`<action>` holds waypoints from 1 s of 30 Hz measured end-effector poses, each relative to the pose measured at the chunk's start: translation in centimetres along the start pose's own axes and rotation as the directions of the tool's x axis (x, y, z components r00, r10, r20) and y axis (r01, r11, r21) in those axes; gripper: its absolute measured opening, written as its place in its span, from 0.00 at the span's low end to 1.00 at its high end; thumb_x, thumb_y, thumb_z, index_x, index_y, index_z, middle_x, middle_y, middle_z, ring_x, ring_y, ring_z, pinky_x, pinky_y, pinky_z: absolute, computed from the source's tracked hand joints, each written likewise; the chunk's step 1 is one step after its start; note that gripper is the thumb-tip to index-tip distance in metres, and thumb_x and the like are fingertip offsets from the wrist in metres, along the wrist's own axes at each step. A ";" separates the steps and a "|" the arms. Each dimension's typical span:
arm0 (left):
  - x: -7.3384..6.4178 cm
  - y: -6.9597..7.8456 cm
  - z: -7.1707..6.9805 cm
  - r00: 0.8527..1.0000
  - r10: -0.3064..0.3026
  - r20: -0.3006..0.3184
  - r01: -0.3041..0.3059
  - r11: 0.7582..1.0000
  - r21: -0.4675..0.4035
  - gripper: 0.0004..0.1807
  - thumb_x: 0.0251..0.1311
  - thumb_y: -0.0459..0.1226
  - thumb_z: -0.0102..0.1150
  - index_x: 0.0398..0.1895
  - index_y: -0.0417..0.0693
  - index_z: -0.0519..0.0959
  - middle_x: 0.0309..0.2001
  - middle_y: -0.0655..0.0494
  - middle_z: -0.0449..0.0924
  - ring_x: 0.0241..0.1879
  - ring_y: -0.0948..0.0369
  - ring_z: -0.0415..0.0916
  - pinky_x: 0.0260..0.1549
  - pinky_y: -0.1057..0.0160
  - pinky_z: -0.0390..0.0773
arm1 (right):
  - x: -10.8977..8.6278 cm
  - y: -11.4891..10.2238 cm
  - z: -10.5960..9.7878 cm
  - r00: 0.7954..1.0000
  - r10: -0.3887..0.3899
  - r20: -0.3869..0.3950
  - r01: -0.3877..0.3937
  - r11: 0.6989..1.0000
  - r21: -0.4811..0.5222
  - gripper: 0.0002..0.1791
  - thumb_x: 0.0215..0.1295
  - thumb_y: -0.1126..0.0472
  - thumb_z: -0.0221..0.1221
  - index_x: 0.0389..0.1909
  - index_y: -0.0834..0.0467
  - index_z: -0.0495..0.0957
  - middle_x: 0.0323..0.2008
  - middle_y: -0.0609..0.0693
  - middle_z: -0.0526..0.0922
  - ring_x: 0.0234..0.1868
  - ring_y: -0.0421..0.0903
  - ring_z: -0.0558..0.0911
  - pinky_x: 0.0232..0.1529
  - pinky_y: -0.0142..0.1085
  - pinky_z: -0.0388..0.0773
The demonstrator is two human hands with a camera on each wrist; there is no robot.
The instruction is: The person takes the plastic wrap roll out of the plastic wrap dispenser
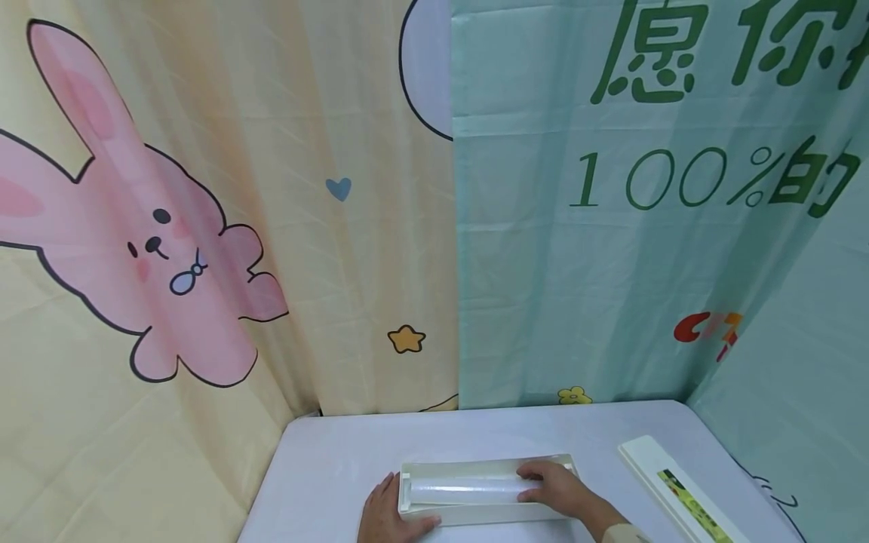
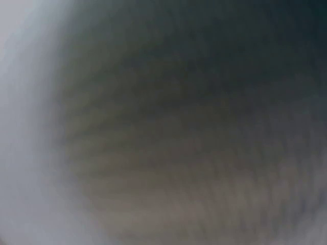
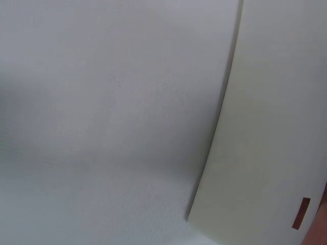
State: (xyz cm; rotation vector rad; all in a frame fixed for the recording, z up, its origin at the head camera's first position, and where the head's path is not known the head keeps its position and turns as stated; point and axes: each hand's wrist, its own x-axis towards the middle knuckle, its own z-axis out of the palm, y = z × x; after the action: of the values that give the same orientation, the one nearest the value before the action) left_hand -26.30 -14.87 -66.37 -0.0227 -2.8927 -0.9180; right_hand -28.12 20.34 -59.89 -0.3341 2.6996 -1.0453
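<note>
A long white box [image 1: 485, 515] lies across the front of the table in the head view, its top uncovered. Inside it sits a shiny, translucent roll of plastic wrap [image 1: 468, 490]. My left hand [image 1: 388, 515] grips the box's left end, thumb along the front wall. Reaching in from the right, my right hand [image 1: 560, 486] holds the roll near its right end, thumb on the near side and fingers on the far side. The left wrist view is dark and blurred. An off-white panel [image 3: 265, 112] with a narrow reddish-brown mark fills the right of the right wrist view.
A long white lid [image 1: 645, 460] with a yellow-green label [image 1: 692, 504] lies slantwise to the right of the box. White cloth covers the table [image 1: 326, 460]. Printed curtains [image 1: 366, 249] hang behind and beside it.
</note>
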 end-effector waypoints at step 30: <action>0.0 -0.5 0.2 0.997 0.056 -0.055 -0.055 0.998 0.013 0.66 0.28 0.80 0.68 0.65 0.41 0.76 0.60 0.40 0.82 0.62 0.42 0.76 0.66 0.39 0.73 | 0.6 -2.8 0.8 0.996 0.093 -0.004 -0.091 0.973 -0.214 0.23 0.51 0.57 0.76 0.50 0.55 0.85 0.54 0.54 0.86 0.60 0.61 0.81 0.66 0.62 0.75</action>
State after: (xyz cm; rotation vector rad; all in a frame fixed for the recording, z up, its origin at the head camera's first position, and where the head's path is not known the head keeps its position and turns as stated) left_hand -26.31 -15.14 -66.78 -0.0749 -2.8315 -0.8778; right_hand -28.12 17.64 -58.62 -0.2447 2.7977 -0.7286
